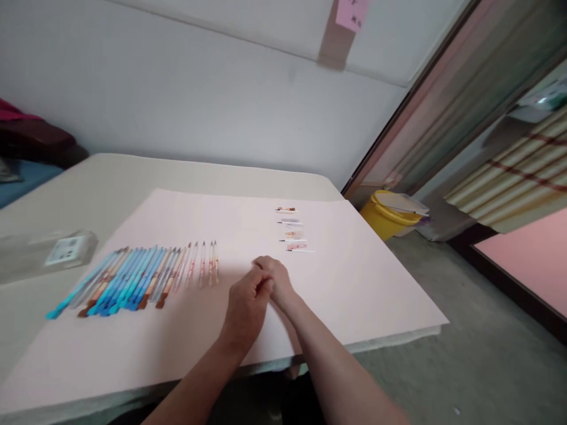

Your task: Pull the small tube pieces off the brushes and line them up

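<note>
The curled fingers (266, 287) of the left hand (243, 307) and right hand (280, 280) meet; whether they grip anything is hidden. Just left of them, a row of pens (144, 271) lies on a pale pink sheet (363, 283); beyond the right hand lie slim pen parts (297, 241). The sheet covers much of the worktop (221, 175), with a clear plastic bag (26, 254) at far left.
</note>
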Tool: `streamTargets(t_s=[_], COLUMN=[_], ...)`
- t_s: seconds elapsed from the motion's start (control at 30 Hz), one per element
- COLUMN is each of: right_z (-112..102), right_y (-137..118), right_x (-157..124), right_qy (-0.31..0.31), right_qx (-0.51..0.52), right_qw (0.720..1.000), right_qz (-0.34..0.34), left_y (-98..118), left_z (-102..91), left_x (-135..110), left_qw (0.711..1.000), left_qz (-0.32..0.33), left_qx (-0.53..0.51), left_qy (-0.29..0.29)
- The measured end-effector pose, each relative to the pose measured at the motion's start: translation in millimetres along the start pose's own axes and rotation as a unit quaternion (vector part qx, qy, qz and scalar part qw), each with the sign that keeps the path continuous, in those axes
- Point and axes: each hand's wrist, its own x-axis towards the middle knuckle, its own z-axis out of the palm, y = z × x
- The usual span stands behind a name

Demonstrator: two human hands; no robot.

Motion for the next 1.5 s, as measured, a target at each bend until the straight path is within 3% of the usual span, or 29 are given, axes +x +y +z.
streamTargets(t_s=[0.1, 0.2, 0.37, 0.57, 0.73, 0.9, 1.0, 1.23, 1.37, 1.5], right_z=[-24, -43, -43, -24, -29, -33, -28, -18, -10, -2], right_y=[44, 92, 141, 134, 127, 131, 133, 134, 139, 144], right_x=[-1, -10, -15, -6, -7, -6, -5, -6, -3, -1], right_qy=[0.069, 0.098, 0.124, 0.107, 0.094, 0.119, 0.145, 0.078, 0.128, 0.205], right_qx=[-0.055, -0.074, -0.062, -0.061, -0.008, 0.026, -0.006, -0.087, -0.004, 0.086], right_qw=[0.992, 0.979, 0.961, 0.976, 0.986, 0.981, 0.982, 0.987, 0.986, 0.951], right_qz=[0.089, 0.162, 0.239, 0.178, 0.134, 0.151, 0.117, 0.110, 0.109, 0.213], left_y=[-6, -9, -12, -12, -11, -11, -12, -18, -16, -9], left_z=[-9.0, -16.2, -16.3, -12.5, -13.0, -12.4, -11.5, -7.4, -1.8, 19.3], left_x=[6, 12, 18, 18, 17, 16, 17, 18, 15, 2], left_qw=[0.999, 0.998, 0.994, 0.993, 0.992, 0.992, 0.992, 0.992, 0.988, 0.965], left_qz=[-0.029, -0.062, -0.103, -0.118, -0.123, -0.125, -0.124, -0.121, -0.096, -0.016], left_qx=[-0.015, -0.015, -0.031, -0.029, -0.019, -0.014, -0.013, -0.004, 0.062, 0.170], left_qy=[0.004, 0.012, 0.009, -0.012, -0.021, -0.029, -0.031, -0.045, -0.105, -0.199])
